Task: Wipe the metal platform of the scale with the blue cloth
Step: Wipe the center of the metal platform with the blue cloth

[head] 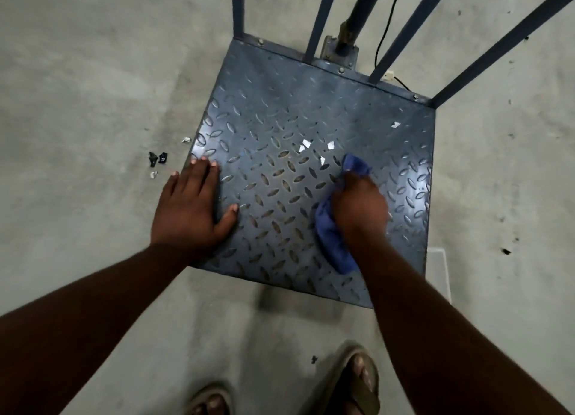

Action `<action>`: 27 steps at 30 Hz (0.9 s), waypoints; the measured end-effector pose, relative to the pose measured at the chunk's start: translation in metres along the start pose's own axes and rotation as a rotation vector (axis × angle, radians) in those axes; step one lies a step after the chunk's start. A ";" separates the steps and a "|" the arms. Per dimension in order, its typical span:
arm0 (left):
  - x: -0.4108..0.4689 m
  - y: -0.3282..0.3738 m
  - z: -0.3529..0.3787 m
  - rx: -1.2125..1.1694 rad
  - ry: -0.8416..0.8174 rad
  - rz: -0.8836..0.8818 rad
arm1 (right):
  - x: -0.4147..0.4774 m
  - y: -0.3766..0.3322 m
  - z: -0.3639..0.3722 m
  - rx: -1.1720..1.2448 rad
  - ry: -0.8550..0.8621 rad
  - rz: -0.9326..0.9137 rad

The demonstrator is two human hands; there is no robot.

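Concrete floor (93, 72), paper scraps (306, 144) on metal platform (280, 103), left hand (193, 203) flat, right hand (357, 206) gripping blue cloth (330, 242).

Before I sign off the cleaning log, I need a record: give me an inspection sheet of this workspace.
Surface: metal platform, tread-patterned, on a concrete floor.
Job's things: blue cloth bunched on the platform under the right hand.
Clutter: white scraps on the platform; dark bits on the floor beside its left edge.
Grips: left hand flat on the platform; right hand grips the cloth.
Cables: black cable behind the platform.
Surroundings: blue rails; sandalled feet.
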State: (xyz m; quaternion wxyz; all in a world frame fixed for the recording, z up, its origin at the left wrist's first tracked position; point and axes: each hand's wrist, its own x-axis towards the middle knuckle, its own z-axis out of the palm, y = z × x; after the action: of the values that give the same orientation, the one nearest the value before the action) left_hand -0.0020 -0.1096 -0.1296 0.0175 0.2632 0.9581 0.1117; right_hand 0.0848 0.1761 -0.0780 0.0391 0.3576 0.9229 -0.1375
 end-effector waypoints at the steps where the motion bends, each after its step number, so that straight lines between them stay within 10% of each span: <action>1: -0.001 0.001 -0.001 -0.002 0.002 -0.002 | -0.012 -0.016 0.009 0.030 -0.021 -0.026; 7: -0.034 -0.016 -0.006 -0.015 -0.044 0.128 | -0.048 -0.059 0.026 0.215 -0.115 -0.290; 13: -0.039 -0.021 -0.003 -0.010 -0.027 0.114 | -0.029 -0.012 0.015 0.270 0.166 0.133; 20: -0.040 -0.021 -0.001 -0.007 -0.031 0.127 | -0.068 -0.117 0.052 0.423 -0.173 -0.324; 27: -0.040 -0.021 -0.002 0.018 -0.064 0.112 | -0.071 -0.052 0.017 0.525 0.275 -0.156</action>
State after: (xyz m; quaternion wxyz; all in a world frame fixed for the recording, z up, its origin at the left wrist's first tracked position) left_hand 0.0219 -0.1484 -0.1334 0.0394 0.3201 0.9417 0.0955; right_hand 0.1021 0.0880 -0.0703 -0.1909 0.2985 0.8771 -0.3243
